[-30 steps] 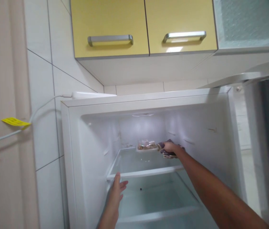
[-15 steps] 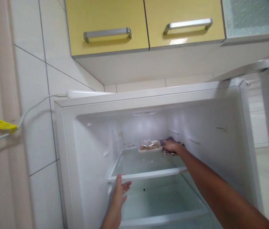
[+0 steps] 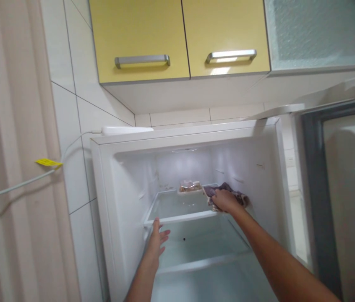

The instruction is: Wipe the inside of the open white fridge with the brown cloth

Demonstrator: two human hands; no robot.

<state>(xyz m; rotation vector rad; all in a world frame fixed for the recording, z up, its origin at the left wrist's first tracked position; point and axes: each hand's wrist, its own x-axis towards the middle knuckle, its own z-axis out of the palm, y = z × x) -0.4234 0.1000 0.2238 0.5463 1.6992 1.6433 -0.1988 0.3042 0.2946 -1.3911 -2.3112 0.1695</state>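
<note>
My right hand [image 3: 224, 200] grips a patterned purple-and-white cloth [image 3: 237, 195] over the right side of the upper glass shelf [image 3: 173, 205]. Part of the cloth hangs out to the right, past my wrist. Left of it, toward the back of that shelf, sits a clear plastic food pack [image 3: 189, 186] with pale brown contents. My left hand [image 3: 157, 241] is at the shelf's front left corner with fingers apart and nothing in it. Its thumb is at the white front trim; I cannot tell if it presses there.
The open white refrigerator [image 3: 103, 167] surrounds both arms, and its door [image 3: 347, 188] stands open at the right. Yellow cabinets [image 3: 139, 33] hang above. A lower glass shelf [image 3: 202, 245] has a small dark spot. A white cable [image 3: 16, 186] with a yellow tag crosses at left.
My right hand has drawn the cloth away from the food pack, toward the shelf's front. The view has turned right, showing more of the door. My left hand stays by the shelf corner.
</note>
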